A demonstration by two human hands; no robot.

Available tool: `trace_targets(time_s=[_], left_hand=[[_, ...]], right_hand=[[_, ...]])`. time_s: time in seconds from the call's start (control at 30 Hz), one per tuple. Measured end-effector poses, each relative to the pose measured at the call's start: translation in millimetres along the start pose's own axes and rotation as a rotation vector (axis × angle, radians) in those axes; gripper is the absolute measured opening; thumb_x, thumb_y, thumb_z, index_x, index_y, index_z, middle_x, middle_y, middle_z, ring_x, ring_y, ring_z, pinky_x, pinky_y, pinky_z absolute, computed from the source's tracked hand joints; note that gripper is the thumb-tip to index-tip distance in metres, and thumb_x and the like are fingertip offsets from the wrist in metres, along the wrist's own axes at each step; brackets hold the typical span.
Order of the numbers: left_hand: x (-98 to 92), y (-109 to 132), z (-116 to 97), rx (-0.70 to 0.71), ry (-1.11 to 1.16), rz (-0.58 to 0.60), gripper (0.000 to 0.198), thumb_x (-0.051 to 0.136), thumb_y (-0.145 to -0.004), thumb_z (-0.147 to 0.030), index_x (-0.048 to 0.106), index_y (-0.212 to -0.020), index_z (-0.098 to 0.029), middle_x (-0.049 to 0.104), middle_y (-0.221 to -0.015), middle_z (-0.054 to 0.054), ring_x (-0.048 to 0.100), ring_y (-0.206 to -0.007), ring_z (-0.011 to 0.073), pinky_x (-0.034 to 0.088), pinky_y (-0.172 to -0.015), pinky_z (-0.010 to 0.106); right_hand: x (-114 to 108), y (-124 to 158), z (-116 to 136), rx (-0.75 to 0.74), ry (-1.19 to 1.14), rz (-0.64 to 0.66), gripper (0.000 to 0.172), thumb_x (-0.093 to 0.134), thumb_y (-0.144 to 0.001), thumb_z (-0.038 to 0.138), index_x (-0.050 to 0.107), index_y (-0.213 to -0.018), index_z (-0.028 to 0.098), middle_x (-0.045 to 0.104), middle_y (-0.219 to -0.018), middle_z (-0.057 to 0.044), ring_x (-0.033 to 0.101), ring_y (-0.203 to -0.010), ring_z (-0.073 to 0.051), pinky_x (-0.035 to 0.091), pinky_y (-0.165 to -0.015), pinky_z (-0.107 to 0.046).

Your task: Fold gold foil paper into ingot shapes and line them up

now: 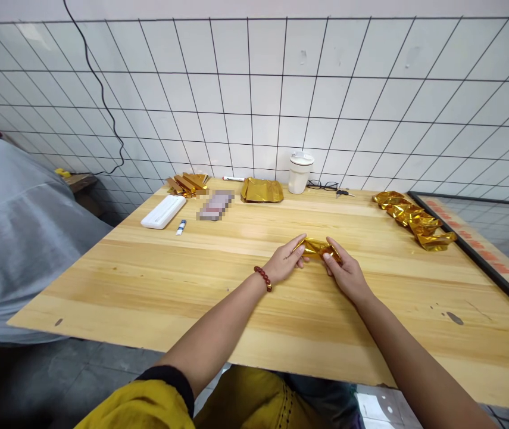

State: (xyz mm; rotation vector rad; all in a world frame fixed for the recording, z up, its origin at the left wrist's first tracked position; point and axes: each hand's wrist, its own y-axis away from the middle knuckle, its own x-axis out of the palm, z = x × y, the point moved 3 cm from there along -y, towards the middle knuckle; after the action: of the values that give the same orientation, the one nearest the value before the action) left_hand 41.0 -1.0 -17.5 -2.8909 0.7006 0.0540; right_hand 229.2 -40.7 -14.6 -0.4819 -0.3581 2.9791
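Note:
Between my two hands is a folded piece of shiny gold foil paper [315, 246], raised a little over the wooden table [183, 298]. My left hand [286, 260] grips its left end, thumb on top and fingers behind. The right end is pinched by my right hand [344, 271], with the thumb on the near side. A beaded bracelet [263, 278] circles my left wrist. To the right lies a row of several folded gold foil pieces [415, 220]. A flat stack of gold foil sheets [262, 190] rests near the wall.
Along the back stand a white lidded cup [300, 173], glasses [323, 185], keys [346, 193] and a marker [233, 179]. At left are gold strips [188, 183], a white box [164, 212], a small tube [181, 227] and a blurred item [216, 205]. A black-framed panel [481, 250] borders the right.

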Motion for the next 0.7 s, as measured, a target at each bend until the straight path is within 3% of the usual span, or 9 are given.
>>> trace_targets(time_s=[0.2,0.5,0.7], left_hand=[[0.2,-3.0,1.7,-0.103,0.216,-0.066,0.075,0.063,-0.089,-0.056,0.044,-0.147,-0.013,0.068,-0.074,0.004,0.059,-0.058,0.009,0.046,-0.059,0.022],[1.3,-1.2,-4.0,-0.106,0.177,-0.001,0.078,0.056,-0.086,-0.068,0.052,-0.139,-0.011,0.066,-0.063,0.001,0.056,-0.048,0.008,0.041,-0.049,0.018],[0.5,-2.4,-3.2,-0.11,0.178,-0.03,0.076,0.051,-0.084,-0.075,0.059,-0.124,-0.011,0.067,-0.061,0.002,0.056,-0.045,0.0082,0.04,-0.047,0.018]], right_hand=[[-1.2,-3.5,-2.8,0.107,-0.17,-0.009,0.079,0.069,-0.08,0.055,0.047,-0.144,0.015,0.056,-0.068,0.004,0.046,-0.055,-0.011,0.042,-0.054,-0.028],[-3.4,-5.0,-6.5,0.11,-0.252,-0.025,0.057,0.066,-0.084,0.056,0.064,-0.127,0.018,0.058,-0.065,0.002,0.047,-0.053,-0.011,0.041,-0.053,-0.027],[-1.4,-2.2,5.2,0.051,-0.24,0.048,0.062,0.075,-0.078,0.048,0.061,-0.13,0.018,0.058,-0.07,0.002,0.045,-0.057,-0.011,0.042,-0.053,-0.027]])
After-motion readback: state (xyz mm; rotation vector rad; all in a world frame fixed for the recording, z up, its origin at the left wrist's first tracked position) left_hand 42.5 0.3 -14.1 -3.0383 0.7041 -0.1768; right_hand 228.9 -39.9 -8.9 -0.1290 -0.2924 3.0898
